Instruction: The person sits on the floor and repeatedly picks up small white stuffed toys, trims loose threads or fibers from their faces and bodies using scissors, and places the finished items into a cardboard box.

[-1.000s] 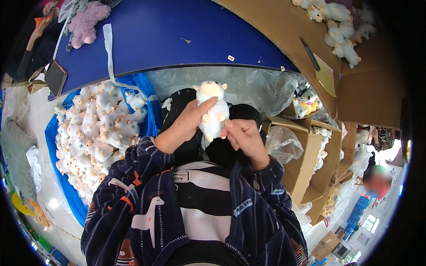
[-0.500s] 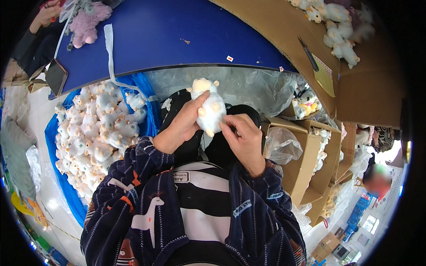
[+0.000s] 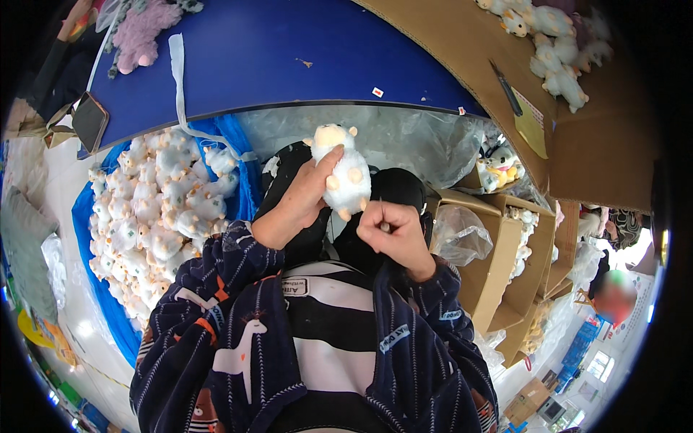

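A white plush toy [image 3: 348,177] with a cream face and small cream paws is held upright above my lap. My left hand [image 3: 307,195] grips it from its left side, thumb across its front. Beside the toy's lower right, my right hand [image 3: 395,234] is closed with the fingers curled in. Something small may be between those fingers, but it is too small to name. A large heap of similar white plush toys [image 3: 162,195] fills a blue bag [image 3: 83,224] to my left.
Ahead is a blue table [image 3: 274,58] with a white strip [image 3: 177,72] hanging over its edge. A phone [image 3: 89,123] lies at its left corner. On cardboard at right are a dark knife-like tool [image 3: 507,88] and yellow paper [image 3: 530,133]. Open cardboard boxes [image 3: 473,289] stand right of my knees.
My right hand has moved slightly down and away from the toy's lower side, its fingers now curled into a fist. My left hand still holds the plush toy in nearly the same place.
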Demonstrator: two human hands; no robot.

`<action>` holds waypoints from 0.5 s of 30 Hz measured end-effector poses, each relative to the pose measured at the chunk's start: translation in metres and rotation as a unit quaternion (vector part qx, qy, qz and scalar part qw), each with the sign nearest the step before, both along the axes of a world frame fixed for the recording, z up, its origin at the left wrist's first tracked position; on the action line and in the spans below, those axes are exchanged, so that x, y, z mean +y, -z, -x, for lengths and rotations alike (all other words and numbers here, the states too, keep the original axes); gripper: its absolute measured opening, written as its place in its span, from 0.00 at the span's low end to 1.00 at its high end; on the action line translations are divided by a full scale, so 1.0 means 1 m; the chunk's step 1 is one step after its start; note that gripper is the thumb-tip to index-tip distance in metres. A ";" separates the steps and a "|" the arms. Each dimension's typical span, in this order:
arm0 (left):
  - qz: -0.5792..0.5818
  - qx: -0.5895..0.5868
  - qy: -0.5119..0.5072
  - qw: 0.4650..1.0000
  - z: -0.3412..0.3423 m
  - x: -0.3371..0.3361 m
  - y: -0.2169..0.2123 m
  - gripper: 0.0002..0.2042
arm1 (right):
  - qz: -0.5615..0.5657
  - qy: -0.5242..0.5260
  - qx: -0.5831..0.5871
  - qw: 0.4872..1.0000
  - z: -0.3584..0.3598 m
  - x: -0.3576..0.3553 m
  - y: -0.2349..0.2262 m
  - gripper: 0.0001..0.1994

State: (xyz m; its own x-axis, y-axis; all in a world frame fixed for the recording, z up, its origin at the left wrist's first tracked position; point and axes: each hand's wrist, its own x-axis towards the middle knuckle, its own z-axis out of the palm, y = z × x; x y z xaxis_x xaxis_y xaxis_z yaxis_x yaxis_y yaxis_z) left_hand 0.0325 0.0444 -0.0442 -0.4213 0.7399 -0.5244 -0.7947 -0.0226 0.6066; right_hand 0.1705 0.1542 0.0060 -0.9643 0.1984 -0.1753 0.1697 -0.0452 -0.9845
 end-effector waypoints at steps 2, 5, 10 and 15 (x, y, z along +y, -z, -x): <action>0.004 0.001 0.003 1.000 0.000 0.000 0.000 0.25 | -0.059 0.031 0.003 0.998 -0.004 0.001 -0.001 0.03; -0.003 0.002 -0.003 1.000 -0.001 0.001 -0.001 0.25 | -0.156 0.141 0.001 0.978 0.003 -0.003 -0.006 0.05; -0.003 0.015 -0.012 1.000 -0.003 0.002 0.001 0.22 | -0.270 0.170 0.038 0.947 0.013 -0.014 0.006 0.05; -0.008 0.088 -0.044 0.995 -0.011 0.003 0.002 0.18 | -0.265 0.179 0.011 0.948 0.019 -0.017 0.013 0.04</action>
